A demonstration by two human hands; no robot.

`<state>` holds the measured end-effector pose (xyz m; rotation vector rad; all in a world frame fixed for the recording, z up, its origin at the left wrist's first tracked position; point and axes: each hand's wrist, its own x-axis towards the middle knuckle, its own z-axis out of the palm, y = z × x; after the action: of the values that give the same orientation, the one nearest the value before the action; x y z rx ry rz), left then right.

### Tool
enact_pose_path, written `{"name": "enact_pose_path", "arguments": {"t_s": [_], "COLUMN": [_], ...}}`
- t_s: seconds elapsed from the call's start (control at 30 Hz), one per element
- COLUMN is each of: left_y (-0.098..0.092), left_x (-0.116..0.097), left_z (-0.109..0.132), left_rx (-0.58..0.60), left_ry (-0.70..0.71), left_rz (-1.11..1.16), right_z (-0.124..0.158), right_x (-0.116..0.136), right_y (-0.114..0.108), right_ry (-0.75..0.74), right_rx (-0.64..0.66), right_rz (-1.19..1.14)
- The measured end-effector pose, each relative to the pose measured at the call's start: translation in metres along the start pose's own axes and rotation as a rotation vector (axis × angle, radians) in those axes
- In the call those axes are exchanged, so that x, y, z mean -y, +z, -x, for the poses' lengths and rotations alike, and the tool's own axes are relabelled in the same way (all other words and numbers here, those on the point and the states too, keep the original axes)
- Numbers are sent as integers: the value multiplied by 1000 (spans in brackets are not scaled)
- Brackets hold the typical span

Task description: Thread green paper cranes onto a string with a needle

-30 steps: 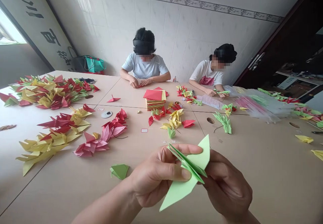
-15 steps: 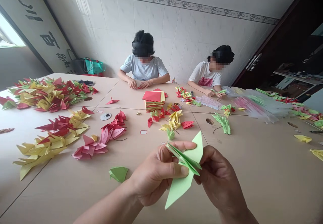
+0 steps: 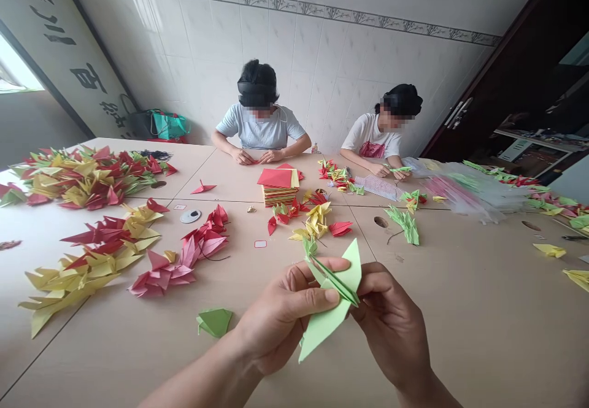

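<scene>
A light green paper crane [image 3: 327, 323], its wings spread, is held over the near part of the table. My left hand [image 3: 280, 316] pinches its folded middle between thumb and forefinger. At its right end, my right hand [image 3: 393, 322] has its fingers curled closed against the paper; the fingertips are partly hidden behind it. Another folded green crane [image 3: 215, 322] lies on the table left of my left wrist. Just beyond my hands are a small green crane [image 3: 310, 246] and several yellow cranes [image 3: 317, 219].
A large heap of mixed cranes [image 3: 87, 175] covers the far left. Strings of pink cranes [image 3: 165, 273] and yellow cranes [image 3: 83, 279] lie nearer. A stack of square paper [image 3: 280, 187] stands mid-table. Two people sit opposite, by plastic sleeves [image 3: 478, 190] at right.
Both hands have shifted slightly left with the green crane. Its folded middle layers look pressed closer together. The view has tilted a little.
</scene>
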<state>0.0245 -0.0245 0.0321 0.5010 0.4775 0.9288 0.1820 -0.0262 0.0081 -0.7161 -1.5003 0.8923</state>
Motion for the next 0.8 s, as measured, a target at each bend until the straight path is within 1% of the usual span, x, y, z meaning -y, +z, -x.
{"name": "enact_pose_path", "arguments": {"t_s": [0.1, 0.27, 0.3, 0.4, 0.47, 0.6, 0.73, 0.8], "left_y": [-2, -5, -6, -9, -10, -9, -10, -11], "left_x": [1, 1, 0, 0, 0, 1, 2, 3], "left_z": [-2, -7, -8, -10, -11, -11, -10, -10], "left_rx": [-37, -63, -62, -55, -79, -156, -185, -183], "left_ry": [16, 79, 94, 156, 213, 337, 495, 531], "left_rz": [-47, -117, -146, -248, -307, -475, -685, -751], "right_z": [1, -1, -3, -11, -14, -18, -21, -22], "right_x": [0, 8, 10, 15, 17, 18, 17, 16], "right_y": [-5, -12, -13, -14, -14, -14, -15, -16], "right_ry": [-55, -148, -152, -123, -112, -127, -154, -185], "right_rx": [41, -53, -49, 36, 91, 170, 305, 349], "right_rz": [122, 175, 207, 316, 355, 407, 457, 472]}}
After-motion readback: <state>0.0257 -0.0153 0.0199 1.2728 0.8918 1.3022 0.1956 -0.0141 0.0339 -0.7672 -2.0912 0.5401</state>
